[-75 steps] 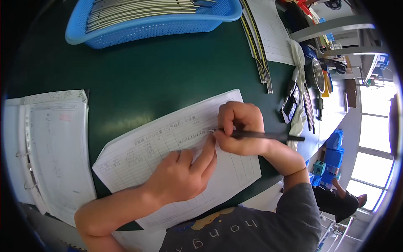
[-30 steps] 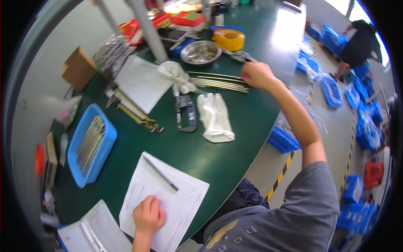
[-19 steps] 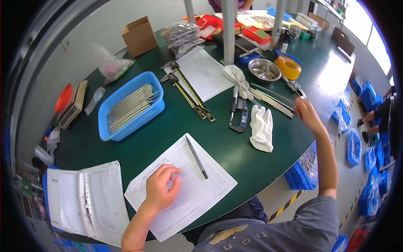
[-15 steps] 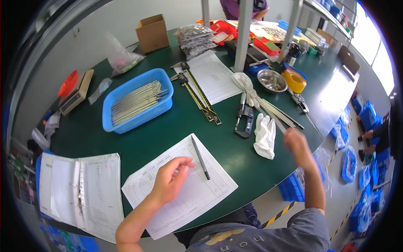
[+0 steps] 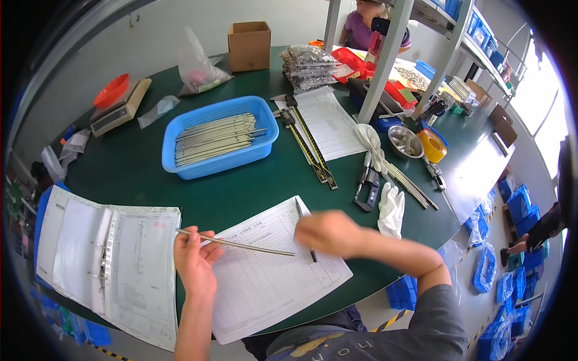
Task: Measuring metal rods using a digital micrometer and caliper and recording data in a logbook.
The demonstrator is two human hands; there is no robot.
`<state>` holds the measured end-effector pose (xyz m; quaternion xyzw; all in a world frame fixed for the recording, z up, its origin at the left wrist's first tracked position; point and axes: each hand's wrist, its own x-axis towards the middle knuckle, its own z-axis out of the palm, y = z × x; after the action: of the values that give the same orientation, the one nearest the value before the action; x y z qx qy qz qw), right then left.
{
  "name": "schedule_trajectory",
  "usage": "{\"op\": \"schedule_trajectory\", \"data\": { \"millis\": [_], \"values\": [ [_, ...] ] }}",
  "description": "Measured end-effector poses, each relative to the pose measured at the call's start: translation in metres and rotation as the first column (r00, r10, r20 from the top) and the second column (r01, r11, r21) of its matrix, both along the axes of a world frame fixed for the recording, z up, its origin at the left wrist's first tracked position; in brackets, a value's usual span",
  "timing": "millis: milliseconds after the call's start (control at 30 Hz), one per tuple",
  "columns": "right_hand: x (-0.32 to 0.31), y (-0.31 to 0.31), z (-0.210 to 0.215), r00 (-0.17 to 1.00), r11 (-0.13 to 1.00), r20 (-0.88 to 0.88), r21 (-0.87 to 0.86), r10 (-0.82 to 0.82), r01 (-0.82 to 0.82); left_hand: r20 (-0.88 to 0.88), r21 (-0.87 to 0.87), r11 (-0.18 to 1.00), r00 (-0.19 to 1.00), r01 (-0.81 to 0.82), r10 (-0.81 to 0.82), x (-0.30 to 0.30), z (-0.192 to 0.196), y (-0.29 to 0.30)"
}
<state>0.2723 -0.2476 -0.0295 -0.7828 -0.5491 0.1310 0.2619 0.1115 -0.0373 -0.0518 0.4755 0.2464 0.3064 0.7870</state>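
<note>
Metal rod (image 5: 253, 246): held slantwise above the green table (image 5: 114, 174), mostly over the printed form (image 5: 259, 295), with a blue basket (image 5: 232, 166) of similar rods (image 5: 217, 138) beyond. Hands apart: left hand (image 5: 195, 259) clamped on the rod near one end; right hand (image 5: 330, 233), blurred, near the other end, partly covering the pen (image 5: 299, 209), grip cannot be told.
</note>
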Motion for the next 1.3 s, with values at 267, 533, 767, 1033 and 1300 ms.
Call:
{"op": "schedule_trajectory", "data": {
  "millis": [267,533,767,1033,1300],
  "values": [
    [0.18,0.056,-0.03,0.677,0.751,0.363,0.108,-0.64,0.652,0.005,0.03,0.995,0.995,-0.098,0.098,-0.002,-0.006,-0.004],
    [0.216,0.103,-0.03,0.544,0.559,0.467,-0.122,-0.697,0.82,-0.102,0.011,0.998,0.993,-0.057,0.058,-0.002,-0.001,-0.009],
    [0.22,0.072,-0.004,0.448,0.449,0.048,0.009,-0.893,0.893,-0.035,0.009,1.0,0.999,-0.002,0.003,-0.004,-0.006,-0.009],
    [0.136,-0.043,0.039,0.548,0.564,0.136,0.242,-0.825,0.79,-0.031,-0.114,0.992,0.998,-0.059,0.056,-0.006,-0.016,-0.006],
    [0.031,-0.106,0.058,0.708,0.826,0.43,0.218,-0.56,0.52,-0.043,-0.03,0.995,0.995,0.09,-0.091,0.02,0.005,-0.021]
  ]
}}
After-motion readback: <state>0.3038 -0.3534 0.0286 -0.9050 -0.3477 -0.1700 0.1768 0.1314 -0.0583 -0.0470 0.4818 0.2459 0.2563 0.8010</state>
